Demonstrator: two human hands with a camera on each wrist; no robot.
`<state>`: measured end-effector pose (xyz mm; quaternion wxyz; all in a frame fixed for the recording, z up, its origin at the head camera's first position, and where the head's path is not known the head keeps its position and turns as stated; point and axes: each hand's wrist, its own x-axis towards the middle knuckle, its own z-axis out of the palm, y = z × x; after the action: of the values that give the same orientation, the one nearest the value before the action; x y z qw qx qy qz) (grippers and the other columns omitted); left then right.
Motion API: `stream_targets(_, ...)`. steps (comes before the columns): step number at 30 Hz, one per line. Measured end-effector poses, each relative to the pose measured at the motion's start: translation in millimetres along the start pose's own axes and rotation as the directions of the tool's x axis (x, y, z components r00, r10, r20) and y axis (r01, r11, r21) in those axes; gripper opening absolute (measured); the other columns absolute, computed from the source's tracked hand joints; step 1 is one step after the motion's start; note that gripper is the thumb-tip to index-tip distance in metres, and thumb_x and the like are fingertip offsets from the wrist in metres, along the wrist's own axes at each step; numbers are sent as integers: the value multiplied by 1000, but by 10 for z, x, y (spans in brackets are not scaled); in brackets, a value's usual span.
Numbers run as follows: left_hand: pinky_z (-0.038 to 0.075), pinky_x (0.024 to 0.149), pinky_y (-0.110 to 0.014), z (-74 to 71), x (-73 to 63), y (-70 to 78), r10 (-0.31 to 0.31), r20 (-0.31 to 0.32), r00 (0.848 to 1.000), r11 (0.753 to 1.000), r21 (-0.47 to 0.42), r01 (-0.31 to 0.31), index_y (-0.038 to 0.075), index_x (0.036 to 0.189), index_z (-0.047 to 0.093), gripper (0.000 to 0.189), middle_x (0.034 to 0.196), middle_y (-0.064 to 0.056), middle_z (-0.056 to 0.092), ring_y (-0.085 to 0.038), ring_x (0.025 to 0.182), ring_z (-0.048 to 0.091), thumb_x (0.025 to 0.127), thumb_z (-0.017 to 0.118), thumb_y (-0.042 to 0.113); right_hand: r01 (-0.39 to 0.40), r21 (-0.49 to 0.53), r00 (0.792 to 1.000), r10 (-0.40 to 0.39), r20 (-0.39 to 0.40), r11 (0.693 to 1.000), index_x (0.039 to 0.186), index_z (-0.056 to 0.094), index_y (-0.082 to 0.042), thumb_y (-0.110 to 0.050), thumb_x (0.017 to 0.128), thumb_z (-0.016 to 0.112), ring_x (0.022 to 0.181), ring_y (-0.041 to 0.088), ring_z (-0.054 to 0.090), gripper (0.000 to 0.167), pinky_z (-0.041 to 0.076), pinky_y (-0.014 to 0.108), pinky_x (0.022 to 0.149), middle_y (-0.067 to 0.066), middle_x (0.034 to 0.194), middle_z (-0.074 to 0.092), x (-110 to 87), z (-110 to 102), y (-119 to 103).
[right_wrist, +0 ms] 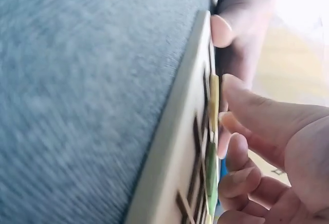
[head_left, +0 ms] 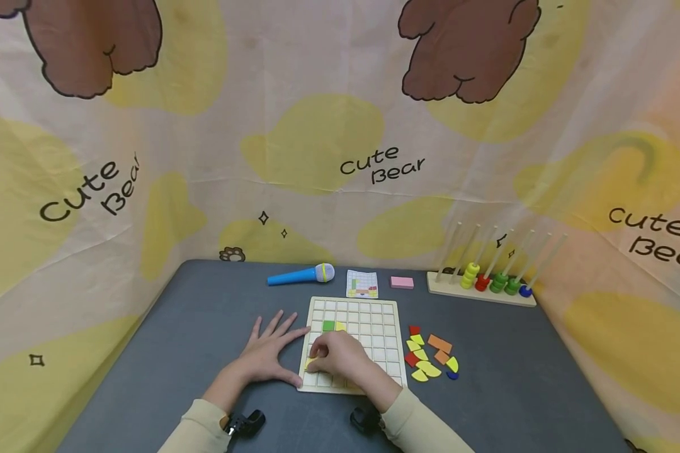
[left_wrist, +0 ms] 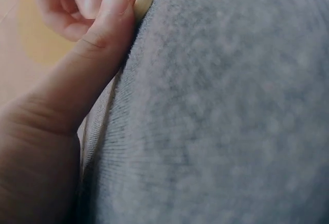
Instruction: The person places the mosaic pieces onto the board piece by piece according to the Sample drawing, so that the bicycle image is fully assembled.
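A pale wooden grid board point(head_left: 382, 362) lies on the dark table. My left hand point(head_left: 263, 355) is spread flat at its left side, with thumb and index fingertips at the board's edge; in the left wrist view the thumb point(left_wrist: 97, 44) rests on the board's corner. My right hand point(head_left: 342, 358) reaches over the board and pinches a yellow piece point(right_wrist: 214, 100) between thumb and index finger, low over the left-hand cells. A green square point(head_left: 328, 325) and another yellow piece point(head_left: 340, 326) sit in the grid beyond the right hand, which hides several cells.
Right of the board lie loose yellow pieces point(head_left: 432, 370), orange pieces point(head_left: 439, 343), red pieces and a blue one. Behind it are a blue toy microphone point(head_left: 294, 277), a pattern card point(head_left: 362, 284) and a pink block point(head_left: 402, 282). A bead rack point(head_left: 481, 290) stands at the back right.
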<state>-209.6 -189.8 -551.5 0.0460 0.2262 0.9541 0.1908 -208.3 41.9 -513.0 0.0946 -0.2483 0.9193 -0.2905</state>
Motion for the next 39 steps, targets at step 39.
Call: stream_targets(39, -7, 117, -73, 11, -6, 28, -49, 25, 998, 999, 23, 49, 46, 156, 35, 118, 170, -1, 18, -37, 157, 2, 53, 66, 95, -420, 60, 863, 419, -284, 906, 102, 77, -8, -16, 86, 81, 77, 18, 58, 18, 52, 37, 71, 2, 87, 70, -838, -986, 1372)
